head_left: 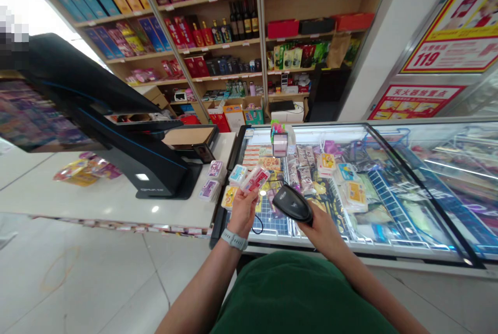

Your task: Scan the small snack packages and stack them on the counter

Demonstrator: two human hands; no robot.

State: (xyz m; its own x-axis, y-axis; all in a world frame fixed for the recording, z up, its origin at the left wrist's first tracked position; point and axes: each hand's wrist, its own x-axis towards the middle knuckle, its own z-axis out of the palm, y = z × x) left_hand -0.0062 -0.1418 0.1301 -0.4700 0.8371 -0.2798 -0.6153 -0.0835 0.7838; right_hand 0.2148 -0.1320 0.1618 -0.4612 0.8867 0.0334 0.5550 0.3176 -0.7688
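The person's left hand (243, 212) is pinched around a small clear plastic packet with a red label (256, 179). It's held up over the near left corner of the glass-topped chest freezer (389, 183), probably so the label faces the reader. Their right hand (321, 227) is wrapped round a black handheld barcode scanner (292, 203), nose aimed at the packet, just beside it. More small pastel packets (213, 181) line the right edge of the white counter (97, 196) by the black till terminal (150, 168), within easy reach by the look of it.
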